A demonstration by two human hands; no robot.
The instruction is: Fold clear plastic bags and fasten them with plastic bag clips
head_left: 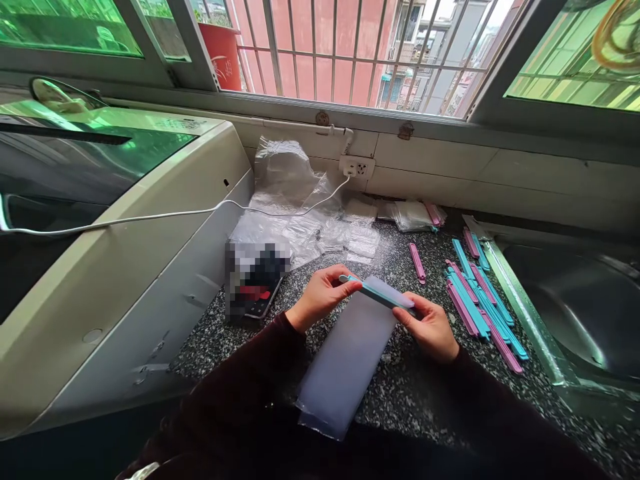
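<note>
Speckled countertop [415, 393] fills the center of the frame, between a washing machine [125, 280] at left and a metal sink [555, 287] at right. Crumpled clear plastic [295, 180] lies upper center. Below it, your frosted bag [350, 347] slants down to the lower center. Your left hand [327, 293] and right hand [427, 323] pinch opposite ends of a teal sealing clip [377, 294] across its upper end, thumbs pressed against fingers.
</note>
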